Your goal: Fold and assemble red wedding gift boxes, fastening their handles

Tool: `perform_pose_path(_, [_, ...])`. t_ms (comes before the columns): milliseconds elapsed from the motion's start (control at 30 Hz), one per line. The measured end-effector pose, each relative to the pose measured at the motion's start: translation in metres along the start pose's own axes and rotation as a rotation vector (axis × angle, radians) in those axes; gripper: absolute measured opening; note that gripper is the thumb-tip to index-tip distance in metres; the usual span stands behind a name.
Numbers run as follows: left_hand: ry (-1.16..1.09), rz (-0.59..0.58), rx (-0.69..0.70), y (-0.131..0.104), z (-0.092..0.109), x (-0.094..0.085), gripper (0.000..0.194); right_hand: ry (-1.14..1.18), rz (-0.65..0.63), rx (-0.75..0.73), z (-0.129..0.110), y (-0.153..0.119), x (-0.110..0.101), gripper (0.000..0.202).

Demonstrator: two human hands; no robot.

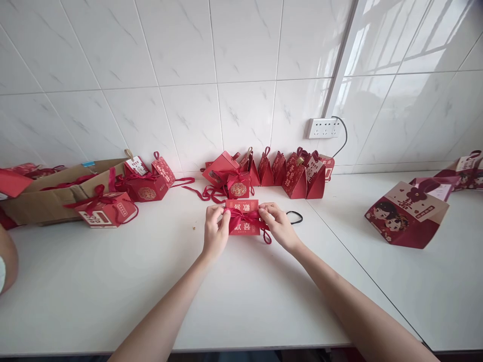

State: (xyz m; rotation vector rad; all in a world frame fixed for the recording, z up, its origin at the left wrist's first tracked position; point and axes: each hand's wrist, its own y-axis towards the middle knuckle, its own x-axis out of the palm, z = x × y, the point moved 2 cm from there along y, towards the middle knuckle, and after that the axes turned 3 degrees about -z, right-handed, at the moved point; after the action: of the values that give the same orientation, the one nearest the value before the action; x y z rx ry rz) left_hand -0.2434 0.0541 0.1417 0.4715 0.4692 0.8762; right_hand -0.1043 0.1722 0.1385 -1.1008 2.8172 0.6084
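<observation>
A red box (244, 230) with gold lettering lies on the white table in the middle, a dark red ribbon bow (243, 216) tied across its top. At the bow's left side, my left hand (217, 229) pinches the ribbon between thumb and fingers. My right hand (277, 223) pinches the ribbon at the right side. A twisted red cord (267, 237) hangs from the box's right edge, below my right fingers. A black loop (296, 217) lies just beyond my right hand, partly hidden by it.
Small red gift boxes (294, 178) line the tiled wall behind. A brown carton (49, 198) and a ribboned red box (107, 210) are at left. A larger patterned box (407, 216) stands at right. A power strip (323, 128) is on the wall. Someone's arm (8, 259) shows at far left.
</observation>
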Motion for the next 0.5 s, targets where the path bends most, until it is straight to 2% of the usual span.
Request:
perform_pose_path(200, [-0.009,-0.008,-0.029,0.0001,-0.0007,-0.0001,0.027,0.025,0.022,0.021,0.0050,0.0029,-0.0017,0.057])
perform_pose_path(500, [-0.016,-0.013,-0.018,-0.0023,-0.0020,0.0020,0.024,-0.018,0.085,0.005,0.0070,0.0035,-0.0026,0.055])
